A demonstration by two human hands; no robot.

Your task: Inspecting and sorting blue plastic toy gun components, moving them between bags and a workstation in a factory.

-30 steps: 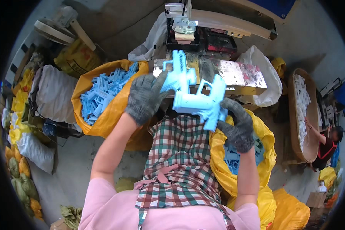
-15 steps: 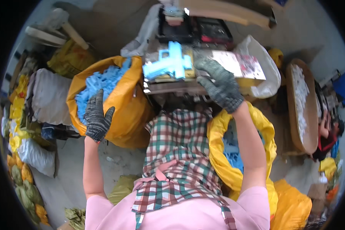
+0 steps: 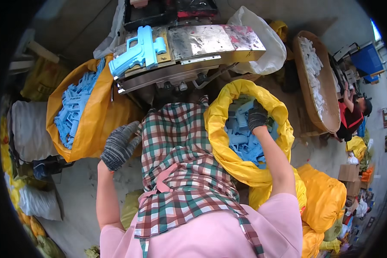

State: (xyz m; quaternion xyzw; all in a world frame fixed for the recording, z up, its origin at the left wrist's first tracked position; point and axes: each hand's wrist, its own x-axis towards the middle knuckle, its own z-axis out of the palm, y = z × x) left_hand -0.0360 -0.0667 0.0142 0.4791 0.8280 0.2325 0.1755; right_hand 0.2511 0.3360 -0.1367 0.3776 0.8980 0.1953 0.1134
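My right hand (image 3: 258, 117), in a dark grey knit glove, reaches into a yellow sack (image 3: 221, 92) of light blue plastic toy pistols (image 3: 245, 148). Its fingers point down beside a blue piece and are partly hidden, so any grip on it is unclear. My left hand (image 3: 119, 145), gloved alike, hovers left of my checked apron (image 3: 176, 133) with nothing in it, fingers stretched and thumb apart. A light blue toy pistol (image 3: 146, 48) lies on its side on a yellowish plate on the metal workbench machine (image 3: 198, 43), away from both hands.
An orange sack (image 3: 96, 116) of blue toy pistols stands at left. A white sack (image 3: 266, 51) hangs behind the bench's right end. Farther right are a long tan basket (image 3: 309, 99) of white pieces, full orange sacks (image 3: 324, 189) and another person (image 3: 350, 112) in dark red.
My right hand has gone from above the metal bench down into the yellow sack. My left hand has left the orange sack's edge for my apron's side. The whole view has shifted.
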